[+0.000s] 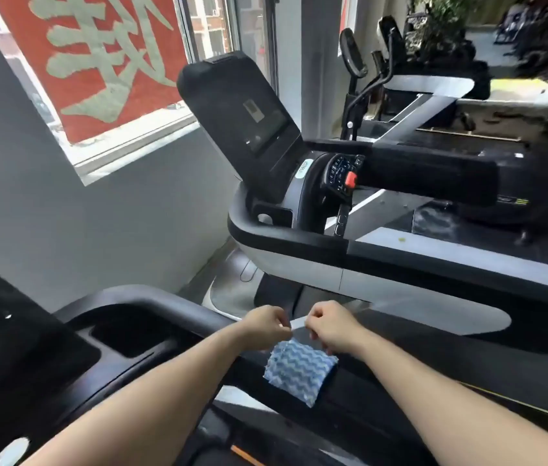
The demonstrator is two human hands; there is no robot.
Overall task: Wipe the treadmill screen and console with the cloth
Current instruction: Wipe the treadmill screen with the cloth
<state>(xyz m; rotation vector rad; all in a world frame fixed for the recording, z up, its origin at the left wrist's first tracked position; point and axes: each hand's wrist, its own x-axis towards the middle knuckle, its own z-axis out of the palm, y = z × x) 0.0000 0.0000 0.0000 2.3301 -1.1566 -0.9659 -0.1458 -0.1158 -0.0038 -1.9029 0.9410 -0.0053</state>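
Note:
A blue-and-white zigzag cloth point(299, 369) hangs folded over the black handrail point(383, 385) of the near treadmill. My left hand point(264, 326) and my right hand point(331, 326) both pinch its upper edge, close together just above the rail. A neighbouring treadmill stands beyond, with a dark tilted screen point(249, 112) and below it a console point(340, 173) with buttons and a red stop key point(351, 179). The near treadmill's own console point(64, 348) fills the lower left, mostly out of frame.
A grey wall point(97, 230) and a window with a red banner point(97, 62) lie to the left. More gym machines point(434, 89) and plants stand at the back right. A gap of floor point(232, 290) separates the two treadmills.

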